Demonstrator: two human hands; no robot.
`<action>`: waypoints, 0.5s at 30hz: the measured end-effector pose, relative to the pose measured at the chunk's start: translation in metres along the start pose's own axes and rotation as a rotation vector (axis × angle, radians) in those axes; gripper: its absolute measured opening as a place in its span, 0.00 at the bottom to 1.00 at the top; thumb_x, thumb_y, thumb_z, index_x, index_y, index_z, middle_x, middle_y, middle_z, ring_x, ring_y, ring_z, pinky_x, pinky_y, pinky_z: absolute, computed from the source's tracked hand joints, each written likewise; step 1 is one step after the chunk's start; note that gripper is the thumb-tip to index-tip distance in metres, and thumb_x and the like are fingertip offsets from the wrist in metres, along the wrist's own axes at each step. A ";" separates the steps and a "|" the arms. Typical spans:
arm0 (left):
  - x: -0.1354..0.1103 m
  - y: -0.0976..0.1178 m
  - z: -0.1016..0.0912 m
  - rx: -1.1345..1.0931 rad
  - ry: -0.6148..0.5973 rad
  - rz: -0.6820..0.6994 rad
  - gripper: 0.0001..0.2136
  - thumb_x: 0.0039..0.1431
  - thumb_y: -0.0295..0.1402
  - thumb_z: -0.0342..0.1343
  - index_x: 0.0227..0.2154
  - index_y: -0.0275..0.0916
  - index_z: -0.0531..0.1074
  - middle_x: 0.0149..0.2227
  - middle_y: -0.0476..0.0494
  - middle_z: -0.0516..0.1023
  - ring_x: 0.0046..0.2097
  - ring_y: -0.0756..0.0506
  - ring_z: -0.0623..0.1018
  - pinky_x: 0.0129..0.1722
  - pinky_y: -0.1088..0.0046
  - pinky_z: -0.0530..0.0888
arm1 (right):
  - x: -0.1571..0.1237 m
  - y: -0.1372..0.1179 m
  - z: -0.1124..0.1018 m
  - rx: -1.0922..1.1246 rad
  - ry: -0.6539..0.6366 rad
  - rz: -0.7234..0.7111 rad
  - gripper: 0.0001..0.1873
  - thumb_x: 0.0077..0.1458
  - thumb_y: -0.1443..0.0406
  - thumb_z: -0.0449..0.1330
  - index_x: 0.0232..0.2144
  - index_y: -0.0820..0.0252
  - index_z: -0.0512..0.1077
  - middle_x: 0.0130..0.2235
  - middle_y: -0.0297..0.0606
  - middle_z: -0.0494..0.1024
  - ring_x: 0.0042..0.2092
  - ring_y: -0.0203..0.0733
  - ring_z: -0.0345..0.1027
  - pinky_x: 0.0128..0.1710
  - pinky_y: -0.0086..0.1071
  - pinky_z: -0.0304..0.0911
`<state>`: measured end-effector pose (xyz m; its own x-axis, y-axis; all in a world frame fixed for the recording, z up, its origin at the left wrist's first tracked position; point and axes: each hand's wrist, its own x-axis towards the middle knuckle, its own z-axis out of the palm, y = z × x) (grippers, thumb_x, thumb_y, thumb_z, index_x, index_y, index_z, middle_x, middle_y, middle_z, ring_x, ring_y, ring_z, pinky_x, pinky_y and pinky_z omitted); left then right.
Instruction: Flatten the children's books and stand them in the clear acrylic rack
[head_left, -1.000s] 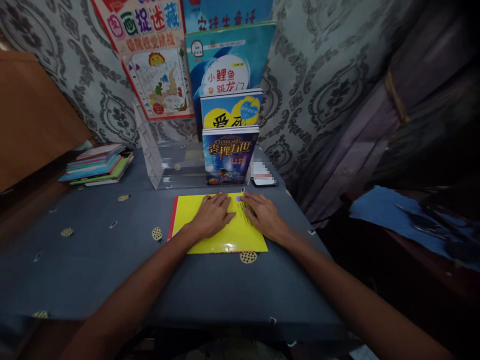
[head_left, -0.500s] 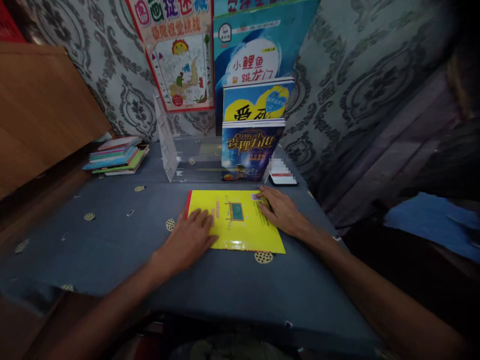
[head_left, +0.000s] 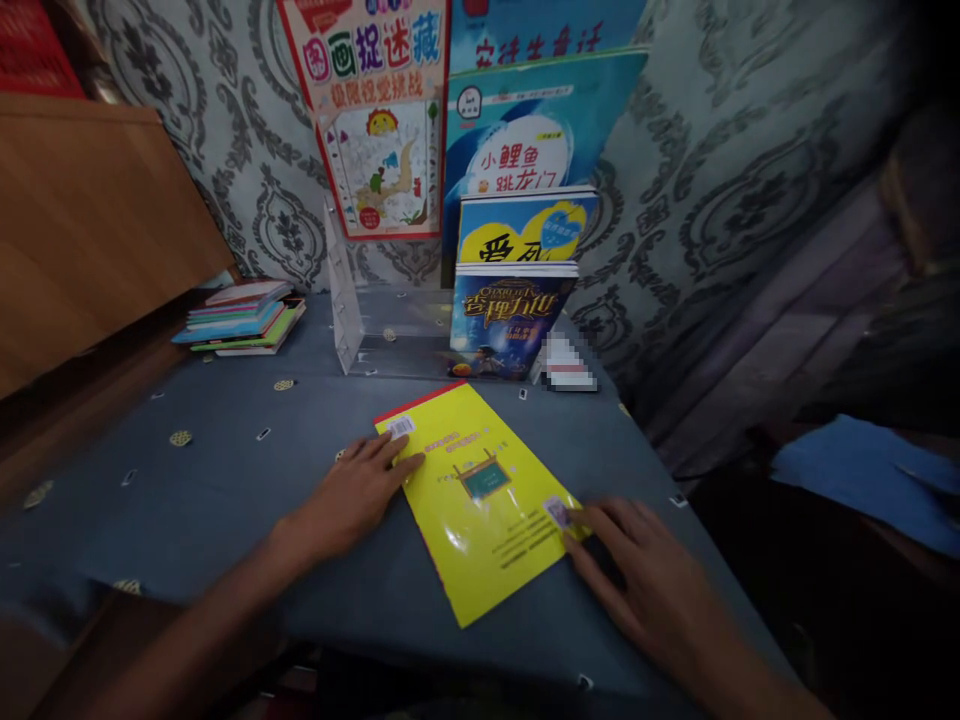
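A yellow book [head_left: 472, 540] with a red spine edge lies flat and turned at an angle on the cloth-covered table. A small green chalkboard picture, a barcode and a square code show on its cover. My left hand [head_left: 349, 500] rests at the book's left edge, thumb and fingertips on the cover and fingers apart. At the right corner, my right hand [head_left: 637, 560] touches the cover beside the square code, thumb and index finger spread. Behind the book stands a clear rack [head_left: 346, 300] holding a dark blue book [head_left: 502, 315] and a blue-and-yellow book [head_left: 480, 230].
Several books lie in a stack [head_left: 240, 320] at the back left. Tall picture books [head_left: 382, 150] and teal books [head_left: 517, 130] stand against the patterned wall. A small white item [head_left: 566, 365], partly blurred out, sits right of the rack. Blue cloth [head_left: 862, 480] lies off to the right.
The yellow book has turned clockwise and shifted toward me. My right hand has come nearer with its corner; my left hand has moved slightly left. The view has tilted up a little.
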<state>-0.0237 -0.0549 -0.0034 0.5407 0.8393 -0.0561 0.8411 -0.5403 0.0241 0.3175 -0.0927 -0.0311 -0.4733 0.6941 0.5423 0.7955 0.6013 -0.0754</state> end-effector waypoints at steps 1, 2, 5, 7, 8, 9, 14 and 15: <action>0.005 -0.003 0.001 -0.030 0.004 -0.007 0.25 0.69 0.25 0.42 0.66 0.48 0.60 0.70 0.42 0.60 0.70 0.40 0.60 0.65 0.56 0.63 | -0.004 -0.007 -0.002 0.017 0.019 0.002 0.12 0.70 0.60 0.50 0.42 0.58 0.71 0.37 0.42 0.76 0.36 0.45 0.70 0.37 0.36 0.67; 0.011 -0.005 0.001 -0.062 0.012 -0.014 0.25 0.69 0.24 0.42 0.66 0.48 0.61 0.70 0.43 0.61 0.70 0.40 0.61 0.65 0.57 0.64 | -0.007 -0.012 -0.003 0.032 0.039 0.007 0.11 0.70 0.61 0.50 0.42 0.58 0.71 0.37 0.42 0.76 0.37 0.44 0.70 0.37 0.35 0.68; 0.031 -0.010 0.002 -0.142 0.061 -0.030 0.25 0.67 0.23 0.41 0.64 0.46 0.64 0.69 0.43 0.62 0.70 0.41 0.62 0.65 0.58 0.66 | -0.005 -0.022 0.000 0.052 0.091 0.030 0.10 0.70 0.63 0.50 0.42 0.59 0.70 0.37 0.42 0.75 0.37 0.44 0.71 0.36 0.35 0.69; 0.044 -0.012 0.003 -0.169 0.089 -0.026 0.25 0.66 0.23 0.41 0.63 0.45 0.66 0.69 0.42 0.62 0.69 0.42 0.63 0.65 0.58 0.66 | -0.001 -0.025 0.002 0.064 0.100 0.033 0.09 0.70 0.64 0.49 0.41 0.59 0.69 0.37 0.41 0.75 0.36 0.44 0.71 0.36 0.35 0.69; 0.050 -0.013 0.003 -0.177 0.096 -0.022 0.25 0.66 0.23 0.42 0.62 0.43 0.66 0.69 0.42 0.62 0.70 0.42 0.62 0.66 0.58 0.65 | 0.001 -0.027 0.003 0.074 0.097 0.030 0.09 0.70 0.65 0.49 0.41 0.58 0.69 0.36 0.41 0.75 0.36 0.44 0.71 0.36 0.36 0.70; 0.055 -0.014 0.004 -0.184 0.101 -0.018 0.25 0.65 0.22 0.42 0.62 0.42 0.66 0.69 0.41 0.62 0.70 0.42 0.61 0.66 0.58 0.65 | 0.003 -0.029 0.004 0.089 0.089 0.027 0.09 0.69 0.66 0.49 0.41 0.58 0.69 0.36 0.40 0.75 0.36 0.44 0.71 0.36 0.36 0.70; 0.072 -0.019 0.011 -0.214 0.122 -0.010 0.27 0.63 0.20 0.41 0.63 0.39 0.65 0.69 0.38 0.62 0.71 0.42 0.60 0.68 0.57 0.63 | 0.006 -0.034 0.009 0.162 0.079 0.020 0.09 0.69 0.69 0.49 0.41 0.58 0.69 0.35 0.39 0.74 0.35 0.42 0.70 0.34 0.34 0.70; 0.074 -0.020 0.013 -0.210 0.131 -0.006 0.27 0.63 0.20 0.41 0.63 0.39 0.65 0.69 0.39 0.62 0.71 0.43 0.60 0.68 0.58 0.63 | 0.006 -0.033 0.010 0.163 0.084 0.019 0.09 0.69 0.69 0.49 0.42 0.58 0.70 0.35 0.40 0.74 0.35 0.42 0.70 0.34 0.34 0.70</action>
<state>-0.0003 0.0170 -0.0207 0.5208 0.8506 0.0727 0.8206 -0.5223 0.2320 0.2842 -0.1043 -0.0335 -0.4203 0.6743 0.6072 0.7284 0.6497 -0.2173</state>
